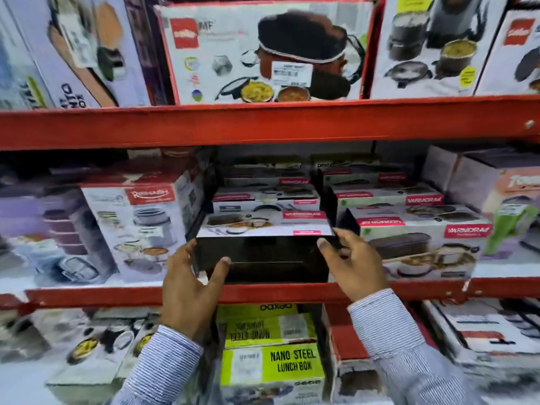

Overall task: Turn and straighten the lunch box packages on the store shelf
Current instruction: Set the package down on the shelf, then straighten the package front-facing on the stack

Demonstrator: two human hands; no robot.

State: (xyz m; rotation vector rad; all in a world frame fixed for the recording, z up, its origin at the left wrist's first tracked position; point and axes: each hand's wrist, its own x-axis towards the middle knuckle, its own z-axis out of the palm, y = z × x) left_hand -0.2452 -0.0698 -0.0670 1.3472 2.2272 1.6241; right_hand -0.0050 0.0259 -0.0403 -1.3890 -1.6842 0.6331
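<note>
A lunch box package [264, 229] stands at the front of the middle shelf with a plain black face toward me and its printed white face on top. My left hand [190, 283] grips its lower left corner, thumb across the black face. My right hand [352, 263] holds its right end, thumb on the upper right corner. Behind it stand several more packages of the same kind [266, 197]. To the right is a neighbouring row of Varmora packages [420, 241], whose front one shows its printed side.
A red shelf rail [292, 292] runs just below the hands and another red rail [263, 124] above. A Rishabh box [137, 226] stands to the left. Yellow-green Nano Steel lunch boxes [271, 366] fill the lower shelf, larger boxes [263, 54] the top shelf.
</note>
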